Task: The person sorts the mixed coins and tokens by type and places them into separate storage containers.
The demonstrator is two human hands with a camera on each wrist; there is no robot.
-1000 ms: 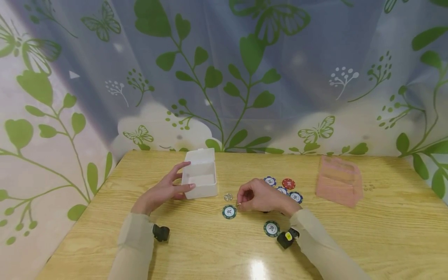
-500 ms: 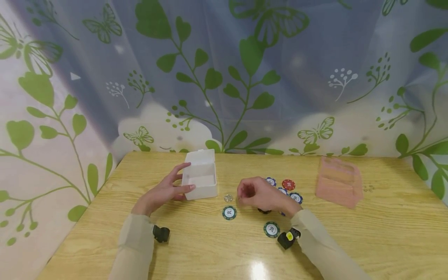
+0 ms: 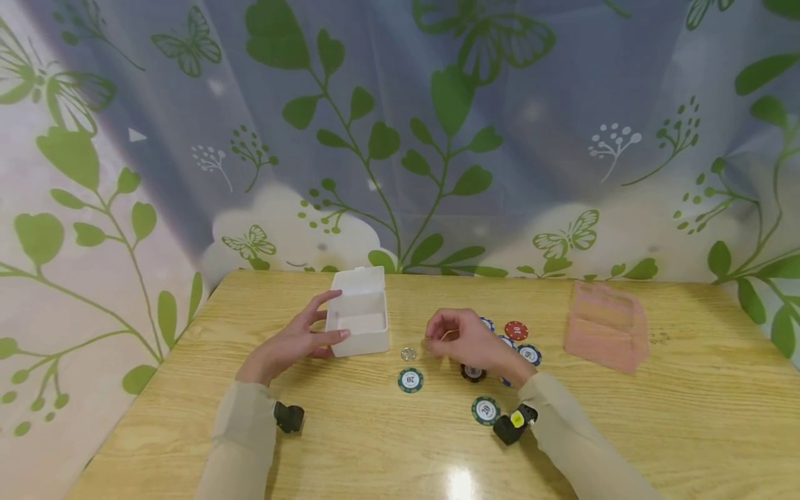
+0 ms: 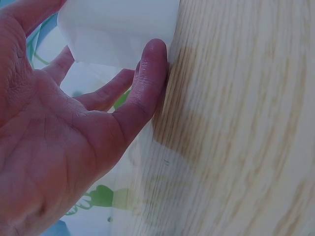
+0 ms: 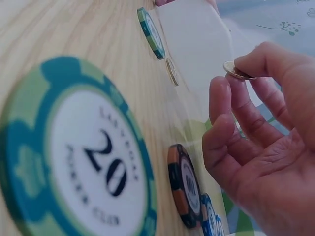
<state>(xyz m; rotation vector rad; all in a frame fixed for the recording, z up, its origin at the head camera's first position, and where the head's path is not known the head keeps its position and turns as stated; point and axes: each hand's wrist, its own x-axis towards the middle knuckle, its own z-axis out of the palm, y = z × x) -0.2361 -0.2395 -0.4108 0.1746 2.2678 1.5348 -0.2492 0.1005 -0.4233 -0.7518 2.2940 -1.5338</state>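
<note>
Right hand [image 3: 467, 342] has lifted, uncovering the black chip [image 3: 473, 373]; left hand [image 3: 294, 345] and white box [image 3: 367, 343] look unmoved. Coin [image 5: 238, 73]: thin, gold-toned, tilted, pinched between right thumb and fingers, off the table. Left grips the box's left side, thumb over the near rim. Box lid open, close to the far table edge [image 3: 431, 275]; bare wood between box and right hand, loose coin [image 3: 408, 354] in that gap. Count: 2 coins, 2 green chips [image 3: 410, 380], 1 black, 1 red chip [image 3: 516, 330], at least 4 blue chips [image 3: 529, 355], some part-hidden.
</note>
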